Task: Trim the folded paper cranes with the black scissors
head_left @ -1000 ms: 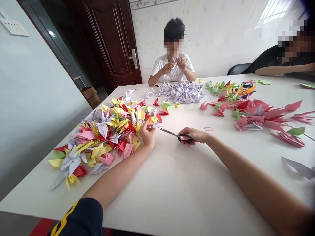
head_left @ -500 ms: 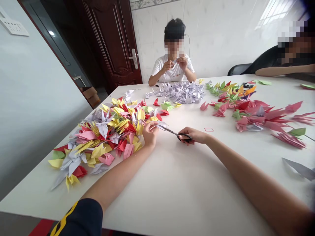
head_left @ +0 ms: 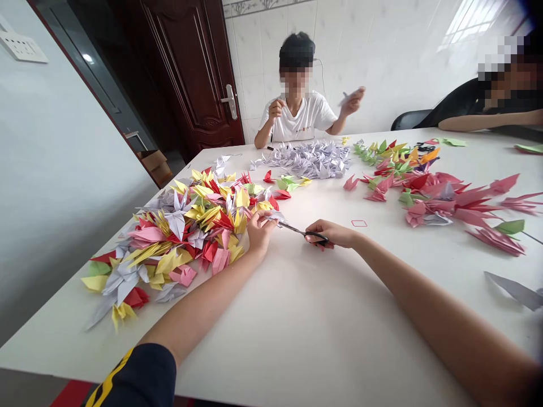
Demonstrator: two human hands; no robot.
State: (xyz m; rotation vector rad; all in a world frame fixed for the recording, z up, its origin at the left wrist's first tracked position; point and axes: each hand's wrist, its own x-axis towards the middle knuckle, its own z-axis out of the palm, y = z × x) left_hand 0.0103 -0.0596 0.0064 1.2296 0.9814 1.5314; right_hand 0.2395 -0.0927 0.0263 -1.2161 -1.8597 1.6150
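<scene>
My left hand is closed on a pale lilac folded paper piece, with part of the paper sticking out past the fingers. My right hand grips black-handled scissors, their blades pointing left. The blade tips are at the pale paper; whether they are touching it I cannot tell. Right beside my left hand spreads a heap of folded paper pieces in yellow, red, pink and lilac.
Across the white table sits a person in a white shirt, holding something pale. A pile of lilac paper cranes lies before them. Pink and green paper pieces spread at the right, where another person's arm rests.
The scissors have shifted slightly and the pale paper in my left hand has tilted a little. The person opposite has parted their hands, one swinging out to the right with a pale piece.
</scene>
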